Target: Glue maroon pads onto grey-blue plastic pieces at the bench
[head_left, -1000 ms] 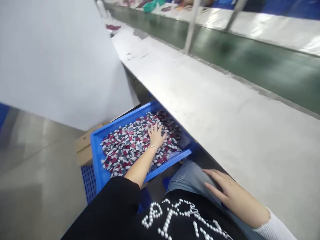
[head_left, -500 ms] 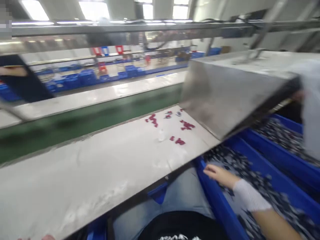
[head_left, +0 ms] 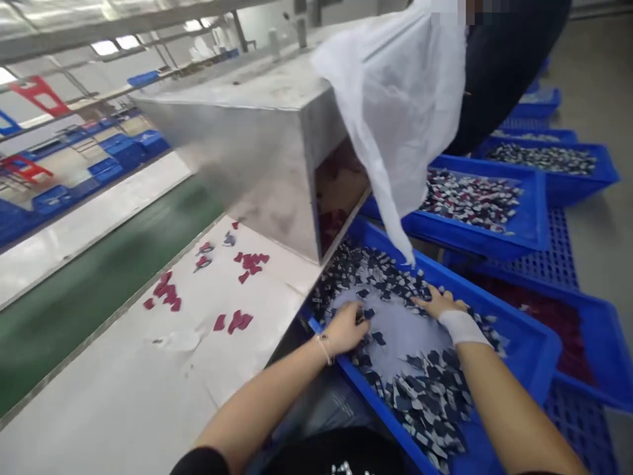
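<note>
A blue bin (head_left: 537, 330) in front of me holds many small dark-and-white flat pieces (head_left: 430, 396) on a pale, whitish sheet (head_left: 400, 333). My left hand (head_left: 349, 328) reaches over the bin's near edge, fingers curled around small dark pieces by the thumb. Near the far side, my right hand (head_left: 440, 303), with a white band at the wrist, rests palm down on the pieces with its fingers spread. What lies under both palms is hidden.
Dark red pieces (head_left: 240, 321) lie in small groups on the white tabletop (head_left: 123, 396). A metal hood (head_left: 247, 165) with a white cloth (head_left: 405, 99) over its end stands beside the bin. More blue bins (head_left: 539, 204) line the right, near a dark-clothed person (head_left: 514, 72).
My view has swung to the right. My left hand has come from the table's lower left into the bin. My right hand has moved from the near edge to the far side, fingers spread.
</note>
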The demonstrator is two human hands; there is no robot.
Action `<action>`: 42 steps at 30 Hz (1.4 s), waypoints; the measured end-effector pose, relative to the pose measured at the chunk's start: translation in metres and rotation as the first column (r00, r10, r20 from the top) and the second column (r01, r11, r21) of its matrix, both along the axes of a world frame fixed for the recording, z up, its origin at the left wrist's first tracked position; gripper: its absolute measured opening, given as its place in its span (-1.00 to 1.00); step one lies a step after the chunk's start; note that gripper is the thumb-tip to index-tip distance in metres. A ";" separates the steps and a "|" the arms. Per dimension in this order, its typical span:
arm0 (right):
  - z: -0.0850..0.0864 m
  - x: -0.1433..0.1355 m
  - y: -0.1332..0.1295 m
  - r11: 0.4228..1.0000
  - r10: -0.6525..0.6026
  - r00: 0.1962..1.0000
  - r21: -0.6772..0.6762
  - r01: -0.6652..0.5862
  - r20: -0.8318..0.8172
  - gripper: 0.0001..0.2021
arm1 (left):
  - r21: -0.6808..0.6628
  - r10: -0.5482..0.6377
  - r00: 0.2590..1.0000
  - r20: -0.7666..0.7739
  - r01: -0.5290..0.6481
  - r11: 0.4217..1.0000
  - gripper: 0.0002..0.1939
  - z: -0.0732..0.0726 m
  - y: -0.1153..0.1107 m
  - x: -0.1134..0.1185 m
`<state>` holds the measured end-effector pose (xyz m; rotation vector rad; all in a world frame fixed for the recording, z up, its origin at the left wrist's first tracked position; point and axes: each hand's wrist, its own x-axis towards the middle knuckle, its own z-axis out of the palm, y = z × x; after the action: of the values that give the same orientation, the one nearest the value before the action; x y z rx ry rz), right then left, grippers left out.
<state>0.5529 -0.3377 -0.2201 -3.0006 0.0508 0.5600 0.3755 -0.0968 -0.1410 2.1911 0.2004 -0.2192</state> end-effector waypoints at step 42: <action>-0.037 0.016 -0.049 0.885 -0.458 0.883 0.039 0.464 -0.101 -0.58 | 0.326 -0.337 0.898 -0.281 0.420 0.847 -0.56 -0.085 -0.130 0.225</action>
<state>0.5684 -0.3865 -0.2570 -2.7491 0.7195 0.6183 0.6003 -0.2268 -0.2264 2.5813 -0.0905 -0.6954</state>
